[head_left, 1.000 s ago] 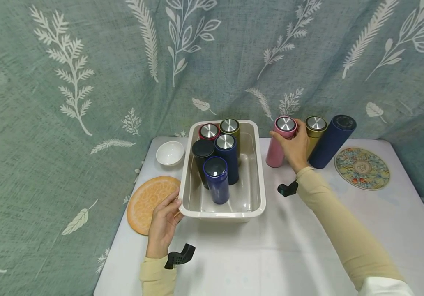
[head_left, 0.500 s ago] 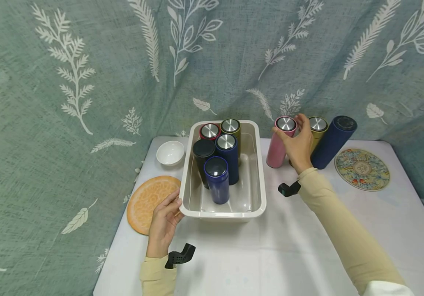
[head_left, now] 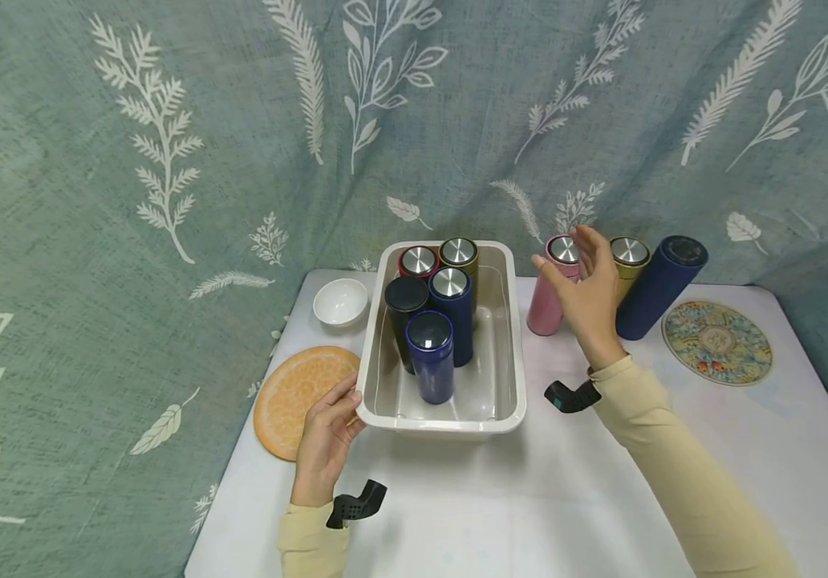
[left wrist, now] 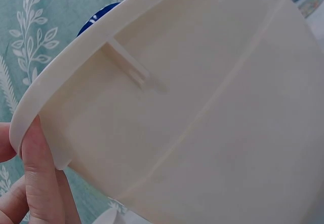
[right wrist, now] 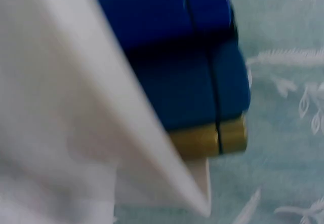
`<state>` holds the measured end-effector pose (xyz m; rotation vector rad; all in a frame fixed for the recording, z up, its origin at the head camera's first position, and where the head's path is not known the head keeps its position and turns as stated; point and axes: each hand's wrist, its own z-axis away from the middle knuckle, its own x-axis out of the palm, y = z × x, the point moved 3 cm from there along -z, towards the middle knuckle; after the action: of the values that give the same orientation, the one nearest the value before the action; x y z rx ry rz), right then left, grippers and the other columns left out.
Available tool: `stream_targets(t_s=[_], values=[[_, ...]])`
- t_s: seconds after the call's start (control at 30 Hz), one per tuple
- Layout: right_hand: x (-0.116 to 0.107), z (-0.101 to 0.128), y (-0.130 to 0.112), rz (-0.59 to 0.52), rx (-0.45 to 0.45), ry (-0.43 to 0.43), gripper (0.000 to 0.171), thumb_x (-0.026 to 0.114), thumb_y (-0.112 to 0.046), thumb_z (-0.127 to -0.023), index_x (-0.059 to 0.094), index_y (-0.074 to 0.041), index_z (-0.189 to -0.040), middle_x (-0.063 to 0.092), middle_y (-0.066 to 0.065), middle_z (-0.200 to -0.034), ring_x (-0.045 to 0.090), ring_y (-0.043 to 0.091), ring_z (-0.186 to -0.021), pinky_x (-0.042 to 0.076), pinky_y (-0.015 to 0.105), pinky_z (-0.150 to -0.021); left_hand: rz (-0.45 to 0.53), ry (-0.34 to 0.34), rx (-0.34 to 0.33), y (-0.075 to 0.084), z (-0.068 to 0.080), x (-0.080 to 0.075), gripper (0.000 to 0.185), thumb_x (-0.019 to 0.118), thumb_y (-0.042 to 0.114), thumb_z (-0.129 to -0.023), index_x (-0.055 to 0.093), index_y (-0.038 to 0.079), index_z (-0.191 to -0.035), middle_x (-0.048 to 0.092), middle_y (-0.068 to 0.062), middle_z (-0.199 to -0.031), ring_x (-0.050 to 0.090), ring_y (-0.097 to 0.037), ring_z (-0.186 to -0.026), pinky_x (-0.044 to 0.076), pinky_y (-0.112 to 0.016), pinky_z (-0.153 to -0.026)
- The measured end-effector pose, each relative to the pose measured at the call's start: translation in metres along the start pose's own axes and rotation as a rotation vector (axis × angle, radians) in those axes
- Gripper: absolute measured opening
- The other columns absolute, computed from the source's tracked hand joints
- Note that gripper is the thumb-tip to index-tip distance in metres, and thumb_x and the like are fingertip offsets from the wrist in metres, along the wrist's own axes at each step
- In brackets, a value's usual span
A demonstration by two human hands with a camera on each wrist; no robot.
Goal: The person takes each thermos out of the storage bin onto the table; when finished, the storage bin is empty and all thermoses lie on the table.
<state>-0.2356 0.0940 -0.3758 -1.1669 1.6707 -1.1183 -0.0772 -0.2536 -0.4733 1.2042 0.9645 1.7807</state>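
A cream plastic tub holds several upright flasks: red, olive, black, a dark blue one and a glossy blue one. My left hand pinches the tub's rim at its front left corner; the left wrist view shows the thumb and a finger on either side of that rim. To the right of the tub, a pink flask stands on the table. My right hand hovers just in front of it, thumb and fingers spread with nothing between them, partly covering the flask.
Behind the right hand stand a gold flask and a tall navy flask. A patterned round mat lies at the right. On the left are a white bowl and an orange-slice mat. A leaf-patterned curtain hangs behind.
My right hand has let go of the pink flask and drawn back toward me and slightly right. The left hand keeps its hold on the tub. The head view has shifted slightly.
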Motion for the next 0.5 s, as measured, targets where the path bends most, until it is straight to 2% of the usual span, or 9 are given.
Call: stream_targets(t_s=[0.1, 0.3, 0.5], values=[[0.008, 0.010, -0.008, -0.052, 0.009, -0.083, 0.070, 0.080, -0.012, -0.086, 0.045, -0.004, -0.146, 0.052, 0.014, -0.150, 0.046, 0.022, -0.143, 0.034, 0.033, -0.123, 0.009, 0.003, 0.001, 0.001, 0.000, 0.000, 0.047, 0.052, 0.000, -0.099, 0.046, -0.006, -0.145, 0.069, 0.002, -0.112, 0.068, -0.008, -0.090, 0.059, -0.019, -0.073], [0.021, 0.026, -0.017, -0.049, 0.037, -0.229, 0.063, 0.078, -0.015, -0.088, 0.049, -0.001, -0.142, 0.056, 0.016, -0.146, 0.050, 0.024, -0.140, 0.037, 0.034, -0.121, 0.021, 0.008, -0.008, 0.001, -0.001, -0.001, 0.040, 0.051, -0.001, -0.099, 0.055, 0.001, -0.138, 0.070, 0.002, -0.111, 0.068, -0.008, -0.090, 0.058, -0.019, -0.073], [0.031, 0.037, -0.016, -0.073, 0.069, -0.342, 0.058, 0.077, -0.011, -0.088, 0.051, -0.002, -0.139, 0.056, 0.018, -0.144, 0.051, 0.027, -0.138, 0.038, 0.038, -0.120, 0.019, 0.014, -0.017, 0.000, -0.002, -0.001, 0.038, 0.050, -0.001, -0.099, 0.058, 0.003, -0.136, 0.069, 0.002, -0.104, 0.068, -0.008, -0.090, 0.059, -0.020, -0.073]])
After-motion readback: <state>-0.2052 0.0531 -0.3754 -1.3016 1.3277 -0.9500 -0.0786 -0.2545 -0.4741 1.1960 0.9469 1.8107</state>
